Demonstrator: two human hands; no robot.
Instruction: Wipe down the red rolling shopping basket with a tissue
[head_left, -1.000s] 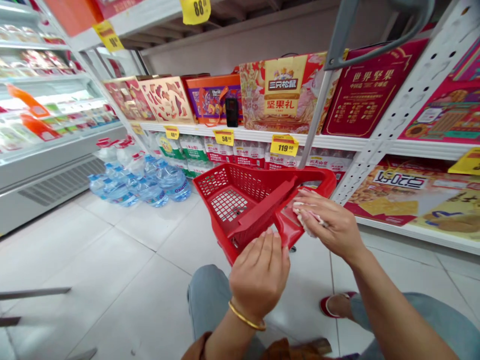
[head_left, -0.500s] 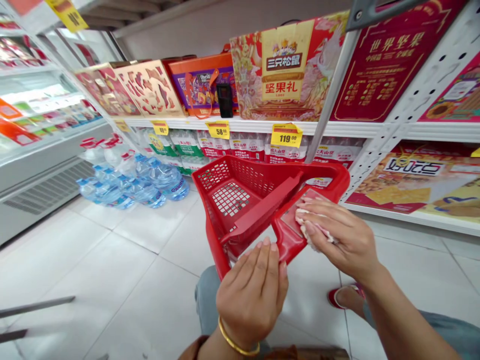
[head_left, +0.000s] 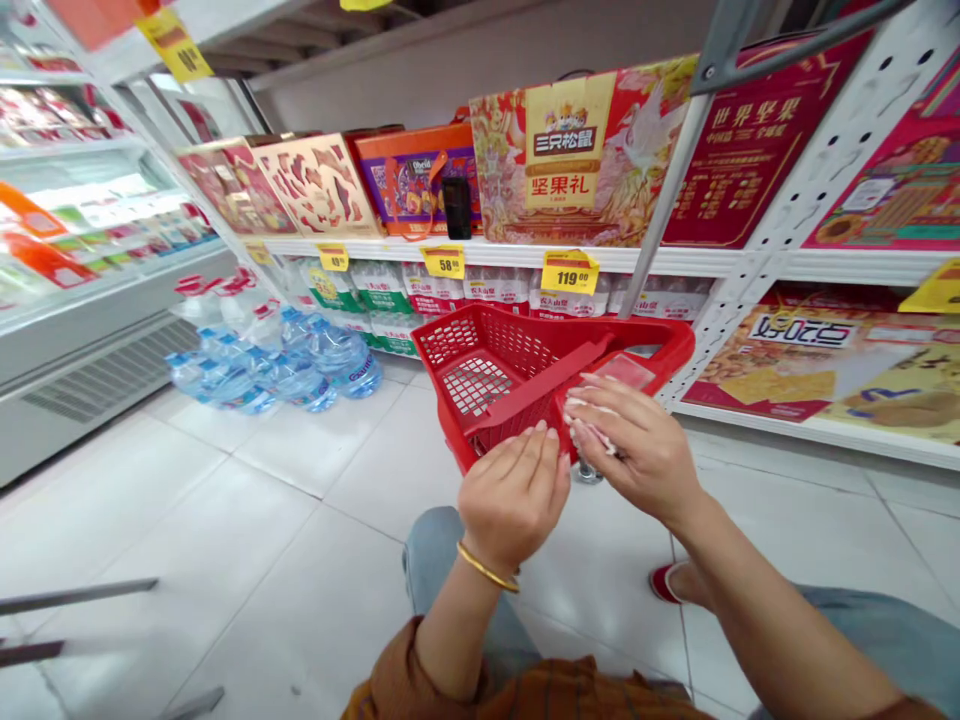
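Note:
A red plastic shopping basket (head_left: 450, 425) with perforated sides is tilted in front of my knees. My left hand (head_left: 517, 495) has its fingers wrapped over the basket's near rim, their tips near the handle part. In my right hand (head_left: 637, 450) is a crumpled whitish-pink cloth (head_left: 596, 425), pressed against the red handle panel. Part of the clear label plate (head_left: 628, 372) on that panel shows beyond my fingers. A flat red bar (head_left: 536, 385) crosses the basket's opening.
Boxed nut gifts (head_left: 577, 160) line the shelf ahead, with yellow price tags (head_left: 570, 272) below. Bottled water (head_left: 277, 360) stands on the floor at left, beside a refrigerated case (head_left: 112, 350). Grey metal legs (head_left: 82, 597) jut in at lower left.
The right hand with the cloth has slid left and down along the handle panel, nearer to my left hand. The basket sits slightly farther off, and the view has shifted a little.

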